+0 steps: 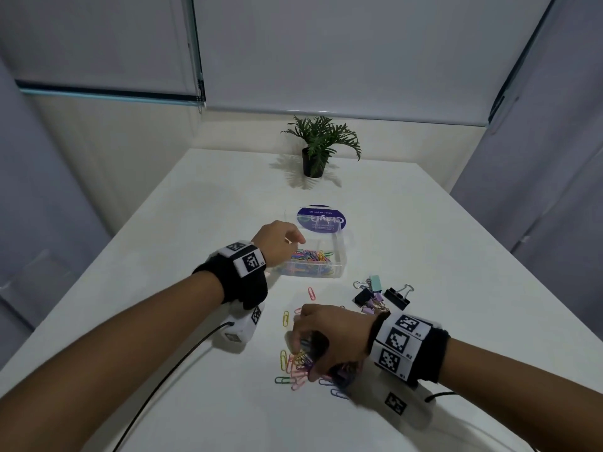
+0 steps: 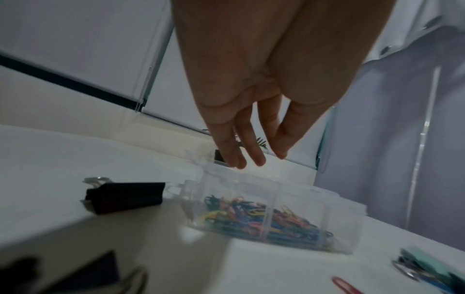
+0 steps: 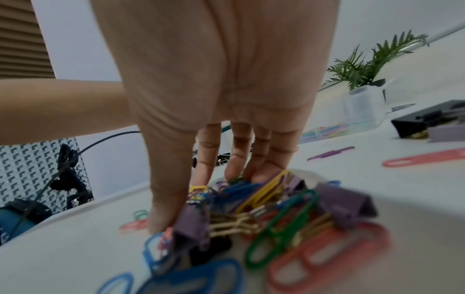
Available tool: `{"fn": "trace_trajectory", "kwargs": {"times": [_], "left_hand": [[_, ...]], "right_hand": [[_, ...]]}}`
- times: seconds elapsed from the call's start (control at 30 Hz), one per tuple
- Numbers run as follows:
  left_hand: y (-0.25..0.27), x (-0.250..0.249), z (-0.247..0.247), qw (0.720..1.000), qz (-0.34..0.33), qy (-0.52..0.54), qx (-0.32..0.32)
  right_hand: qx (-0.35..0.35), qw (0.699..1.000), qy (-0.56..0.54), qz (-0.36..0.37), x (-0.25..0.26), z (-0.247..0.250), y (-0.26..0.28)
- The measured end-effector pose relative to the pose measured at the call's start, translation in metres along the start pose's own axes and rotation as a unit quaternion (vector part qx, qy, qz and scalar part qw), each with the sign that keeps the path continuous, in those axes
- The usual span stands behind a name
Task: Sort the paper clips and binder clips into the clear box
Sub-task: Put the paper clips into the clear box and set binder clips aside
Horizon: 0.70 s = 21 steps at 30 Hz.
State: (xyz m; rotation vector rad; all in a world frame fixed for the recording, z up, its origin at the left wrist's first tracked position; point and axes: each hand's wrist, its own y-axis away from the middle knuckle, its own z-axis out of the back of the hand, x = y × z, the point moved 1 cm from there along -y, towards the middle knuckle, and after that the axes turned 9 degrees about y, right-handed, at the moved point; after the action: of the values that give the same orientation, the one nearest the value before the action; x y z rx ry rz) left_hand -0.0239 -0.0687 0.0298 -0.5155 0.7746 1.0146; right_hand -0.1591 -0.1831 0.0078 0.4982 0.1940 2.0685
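The left hand [image 1: 277, 239] hangs over the near-left corner of the clear plastic divided box [image 1: 339, 256], its fingers [image 2: 254, 151] straight and relaxed, pointing down, holding nothing. The box stands mid-table on the white tabletop [image 1: 424, 256], its lid open at the back, with a heap of coloured paper clips [image 1: 310, 257] in its near compartments. In front of the box lie loose coloured paper clips [image 1: 287, 360], scattered and partly piled. The right hand [image 1: 329, 337] comes down on this pile with fingers and thumb curled into it, pinching a tangle of paper clips and purple binder clips [image 3: 344, 206]. Right of the box, near the right wrist, sits a cluster of black, purple and mint binder clips [image 1: 375, 293]. A small green potted plant [image 1: 321, 145] stands at the far edge.
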Motion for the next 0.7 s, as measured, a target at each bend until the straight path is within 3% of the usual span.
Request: {"fn": "trace_trajectory", "kwargs": {"times": [0.13, 0.23, 0.37, 0.5, 0.7], "left_hand": [[0.026, -0.005, -0.001, 0.998, -0.031, -0.009, 0.047], [0.051, -0.006, -0.004, 0.983, -0.030, -0.056, 0.175], [0.079, 0.001, -0.011, 0.933, -0.011, -0.190, 0.305], [0.098, 0.011, -0.017, 0.909, -0.025, -0.284, 0.304], [0.124, 0.011, -0.034, 0.934, -0.041, -0.256, 0.247]], "right_hand": [[-0.003, 1.000, -0.007, 0.002, -0.004, 0.000, 0.005], [-0.007, 0.999, -0.022, -0.022, -0.006, -0.001, 0.010], [-0.019, 0.999, 0.006, -0.042, -0.006, -0.001, 0.011], [-0.030, 0.997, 0.014, -0.064, -0.013, 0.000, 0.008], [-0.062, 0.991, 0.001, -0.120, -0.031, 0.020, 0.003]]}}
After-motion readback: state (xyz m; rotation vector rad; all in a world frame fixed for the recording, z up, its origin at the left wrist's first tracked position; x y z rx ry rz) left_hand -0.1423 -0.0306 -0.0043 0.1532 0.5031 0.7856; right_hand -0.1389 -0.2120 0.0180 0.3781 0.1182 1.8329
